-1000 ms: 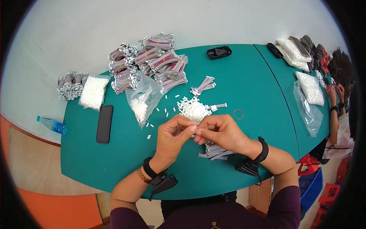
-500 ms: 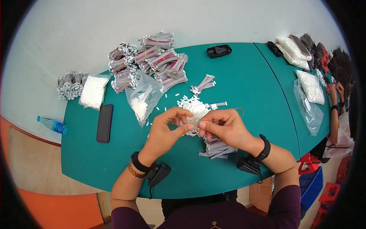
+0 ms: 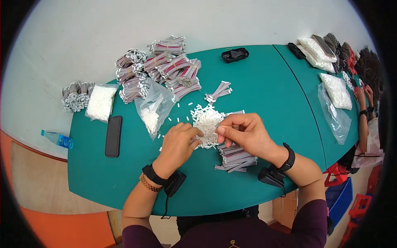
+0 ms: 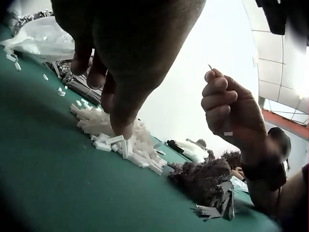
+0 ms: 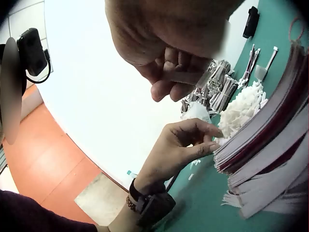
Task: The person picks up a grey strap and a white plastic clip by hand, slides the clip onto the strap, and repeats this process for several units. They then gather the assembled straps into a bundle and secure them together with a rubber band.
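A ribbon cable (image 5: pixel 186 77) is pinched by the right hand (image 3: pixel 244 132), a connector (image 4: pixel 115 139) by the left hand (image 3: pixel 180 144); the pile (image 3: pixel 205 120) could be scattered by careless plucking.

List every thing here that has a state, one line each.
Connector pile, loose heap.
Left hand, fingers curled down onto that heap; grip unclear.
Right hand, pinching a ribbon cable.
Plastic bag, lying flat, partly filled.
Phone, lying flat, dark.
Cable bundles, banded.
Cable stack, loose, unbanded.
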A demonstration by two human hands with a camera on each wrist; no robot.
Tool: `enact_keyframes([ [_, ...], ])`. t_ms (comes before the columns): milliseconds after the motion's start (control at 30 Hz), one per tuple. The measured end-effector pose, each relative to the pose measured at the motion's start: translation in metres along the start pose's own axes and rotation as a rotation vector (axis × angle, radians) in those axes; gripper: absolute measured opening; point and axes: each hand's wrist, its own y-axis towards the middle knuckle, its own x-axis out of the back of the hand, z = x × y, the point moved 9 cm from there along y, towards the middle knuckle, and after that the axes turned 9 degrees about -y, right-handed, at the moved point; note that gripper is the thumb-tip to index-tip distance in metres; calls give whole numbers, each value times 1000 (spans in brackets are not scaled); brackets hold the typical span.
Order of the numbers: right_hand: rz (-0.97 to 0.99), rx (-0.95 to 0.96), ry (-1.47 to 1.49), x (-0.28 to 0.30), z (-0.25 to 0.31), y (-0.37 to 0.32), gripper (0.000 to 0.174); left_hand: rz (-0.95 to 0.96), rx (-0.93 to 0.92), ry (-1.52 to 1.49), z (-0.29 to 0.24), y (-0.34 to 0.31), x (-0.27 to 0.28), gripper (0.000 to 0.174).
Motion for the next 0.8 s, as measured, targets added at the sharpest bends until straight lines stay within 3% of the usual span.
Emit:
enact_keyframes([
  [200, 2, 6, -12, -1, 2, -1, 13, -41, -40, -20, 5, -1, -2, 16],
  [300, 7, 19, -11, -1, 3, 0, 13, 0, 83, -188, 11, 1, 0, 12],
  [400, 11, 20, -13, -1, 4, 0, 13, 15, 291, -728, 27, 0, -5, 9],
  [500, 34, 0, 6, -4, 2, -1, 13, 60, 337, -1229, 22, -2, -10, 12],
  [600, 64, -6, 13, -8, 0, -2, 13, 55, 360, -1412, 14, -4, -11, 17],
  [800, 84, -27, 20, -12, 0, -4, 13, 29, 355, -1492, 4, -5, -7, 18],
])
